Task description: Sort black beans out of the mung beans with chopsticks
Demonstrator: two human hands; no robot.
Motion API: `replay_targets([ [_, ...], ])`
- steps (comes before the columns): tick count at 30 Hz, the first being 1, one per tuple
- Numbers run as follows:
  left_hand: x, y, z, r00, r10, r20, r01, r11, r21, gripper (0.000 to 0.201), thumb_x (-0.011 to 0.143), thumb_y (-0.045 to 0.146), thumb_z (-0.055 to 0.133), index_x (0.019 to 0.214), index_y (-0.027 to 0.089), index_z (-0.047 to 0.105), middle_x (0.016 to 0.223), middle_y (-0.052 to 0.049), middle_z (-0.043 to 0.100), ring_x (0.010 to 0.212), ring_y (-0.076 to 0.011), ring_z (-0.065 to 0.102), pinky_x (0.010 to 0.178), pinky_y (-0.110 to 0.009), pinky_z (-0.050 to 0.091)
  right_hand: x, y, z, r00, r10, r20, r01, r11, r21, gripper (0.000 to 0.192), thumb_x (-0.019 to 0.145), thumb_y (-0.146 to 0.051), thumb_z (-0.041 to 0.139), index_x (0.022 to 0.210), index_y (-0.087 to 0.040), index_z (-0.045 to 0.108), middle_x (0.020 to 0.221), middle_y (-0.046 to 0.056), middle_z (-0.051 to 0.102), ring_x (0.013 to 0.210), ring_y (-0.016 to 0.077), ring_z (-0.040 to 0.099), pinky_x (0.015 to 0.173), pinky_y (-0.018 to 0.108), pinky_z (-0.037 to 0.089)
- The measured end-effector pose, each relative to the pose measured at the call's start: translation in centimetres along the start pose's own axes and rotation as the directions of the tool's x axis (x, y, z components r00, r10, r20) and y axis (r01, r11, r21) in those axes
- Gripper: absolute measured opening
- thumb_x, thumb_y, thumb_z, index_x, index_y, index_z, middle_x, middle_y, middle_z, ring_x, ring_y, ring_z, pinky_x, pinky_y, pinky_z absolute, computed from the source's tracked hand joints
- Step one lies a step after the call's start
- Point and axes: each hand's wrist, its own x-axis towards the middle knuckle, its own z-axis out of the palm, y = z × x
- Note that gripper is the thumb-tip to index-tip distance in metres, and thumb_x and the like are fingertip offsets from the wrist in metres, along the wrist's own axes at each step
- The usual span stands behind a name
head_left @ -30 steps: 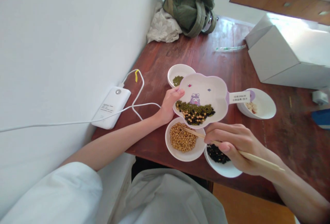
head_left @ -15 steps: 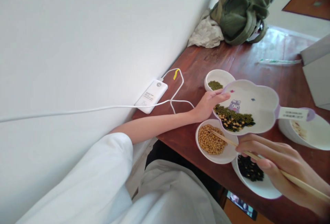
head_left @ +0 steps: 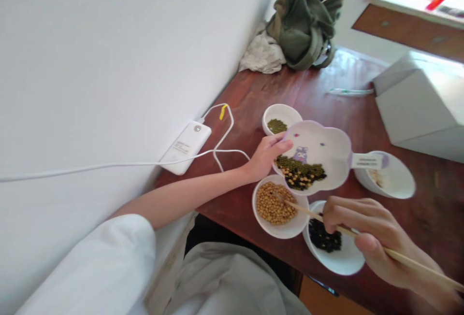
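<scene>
One flower-shaped white dish [head_left: 329, 153] with a lilac rim and a purple cartoon figure [head_left: 300, 154] printed inside is held up over the bench [head_left: 250, 93], its left edge clasped by the left grip [head_left: 266, 158]. Mixed green, yellow and black beans [head_left: 302, 172] gather along its near left side. Lettering on its handle [head_left: 367, 161] is too blurred to read, and the part of the left grip beneath the dish is hidden. The right grip [head_left: 377, 230] is wrapped around wooden chopsticks [head_left: 302, 209], their blurred tips at the yellow beans [head_left: 273, 206] in a white bowl [head_left: 282, 230]; their rear end is cut off at the right. Just beside it, a second bowl [head_left: 350, 254] carries black beans [head_left: 324, 237]. Green beans [head_left: 277, 126] lie in a third bowl [head_left: 290, 112], partly covered by the dish. Pale pieces [head_left: 377, 177], hard to make out, sit in a fourth bowl [head_left: 398, 175] partly behind the handle.
</scene>
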Motion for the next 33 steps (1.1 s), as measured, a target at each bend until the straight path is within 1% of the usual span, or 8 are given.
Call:
replay_targets([
  [2, 0.1, 0.0, 0.0, 1.000, 0.012, 0.001, -0.012, 1.000, -0.009, 0.050, 0.084, 0.053, 0.076, 0.116, 0.015, 0.076, 0.102, -0.010, 0.079, 0.094, -0.0281, 0.074, 0.082, -0.034, 0.055, 0.0, 0.1, -0.1, 0.998, 0.042, -0.050, -0.039, 0.998, 0.053, 0.063, 0.106, -0.068, 0.020, 0.082, -0.021, 0.055, 0.071, 0.002, 0.056, 0.059, 0.0152, 0.051, 0.056, 0.031, 0.037],
  [4, 0.2, 0.1, -0.1, 1.000, 0.015, 0.004, -0.015, 1.000, -0.006, 0.049, 0.085, 0.052, 0.075, 0.117, 0.015, 0.075, 0.104, -0.011, 0.079, 0.097, -0.0293, 0.074, 0.087, -0.036, 0.056, -0.1, 0.4, -0.1, 0.996, 0.056, -0.066, -0.050, 0.995, 0.091, 0.063, 0.105, -0.069, 0.022, 0.086, -0.021, 0.057, 0.074, 0.003, 0.057, 0.063, 0.0153, 0.051, 0.059, 0.031, 0.036],
  [6, 0.2, 0.2, -0.1, 1.000, 0.014, -0.010, -0.014, 1.000, 0.024, 0.048, 0.086, 0.052, 0.074, 0.115, 0.015, 0.076, 0.103, -0.010, 0.079, 0.094, -0.0290, 0.074, 0.083, -0.035, 0.056, -0.1, 0.6, 0.1, 0.997, 0.053, -0.055, -0.045, 0.991, 0.130, 0.061, 0.105, -0.068, 0.024, 0.091, -0.021, 0.058, 0.079, 0.004, 0.059, 0.066, 0.0153, 0.053, 0.061, 0.031, 0.037],
  [10, 0.1, 0.0, -0.2, 0.998, 0.018, -0.056, -0.014, 0.998, 0.063, 0.046, 0.086, 0.053, 0.073, 0.112, 0.015, 0.076, 0.094, -0.008, 0.079, 0.085, -0.0268, 0.073, 0.071, -0.032, 0.054, 0.4, 0.4, 0.8, 1.000, 0.026, 0.008, -0.026, 0.989, 0.147, 0.058, 0.107, -0.065, 0.023, 0.096, -0.020, 0.057, 0.084, 0.003, 0.059, 0.069, 0.0145, 0.050, 0.062, 0.029, 0.037],
  [14, 0.2, -0.2, -0.3, 0.998, 0.031, -0.062, -0.029, 0.999, 0.046, 0.041, 0.087, 0.050, 0.072, 0.109, 0.015, 0.076, 0.096, -0.008, 0.078, 0.090, -0.0279, 0.074, 0.073, -0.033, 0.055, 0.8, 0.3, 1.3, 0.995, 0.054, 0.082, -0.063, 0.991, 0.114, 0.055, 0.109, -0.062, 0.022, 0.099, -0.020, 0.056, 0.089, 0.003, 0.060, 0.073, 0.0148, 0.050, 0.066, 0.030, 0.038],
  [18, 0.3, -0.3, -0.5, 0.994, 0.055, -0.091, -0.049, 0.996, 0.071, 0.040, 0.087, 0.050, 0.071, 0.107, 0.016, 0.075, 0.097, -0.008, 0.078, 0.092, -0.0291, 0.074, 0.077, -0.036, 0.057, 0.7, 0.4, 1.0, 0.986, 0.101, 0.132, -0.116, 0.987, 0.111, 0.061, 0.106, -0.068, 0.018, 0.104, -0.020, 0.056, 0.093, 0.004, 0.059, 0.073, 0.0156, 0.050, 0.066, 0.031, 0.038],
  [24, 0.4, -0.4, -0.5, 0.989, 0.065, -0.137, -0.052, 0.994, 0.092, 0.031, 0.085, 0.048, 0.074, 0.093, 0.017, 0.072, 0.086, -0.006, 0.077, 0.092, -0.0296, 0.075, 0.079, -0.037, 0.059, 0.3, 0.2, 0.6, 0.982, 0.145, 0.119, -0.156, 0.984, 0.087, 0.061, 0.105, -0.069, 0.019, 0.104, -0.020, 0.055, 0.093, 0.004, 0.058, 0.073, 0.0166, 0.049, 0.068, 0.032, 0.036],
  [33, 0.2, -0.3, -0.5, 0.988, 0.055, -0.142, -0.039, 0.993, 0.109, 0.038, 0.085, 0.050, 0.073, 0.102, 0.017, 0.074, 0.086, -0.006, 0.077, 0.090, -0.0288, 0.074, 0.076, -0.036, 0.059, 0.8, 0.5, 0.6, 0.990, 0.123, 0.064, -0.128, 0.988, 0.090, 0.049, 0.112, -0.051, 0.027, 0.102, -0.018, 0.062, 0.088, 0.004, 0.063, 0.073, 0.0150, 0.052, 0.069, 0.031, 0.037],
])
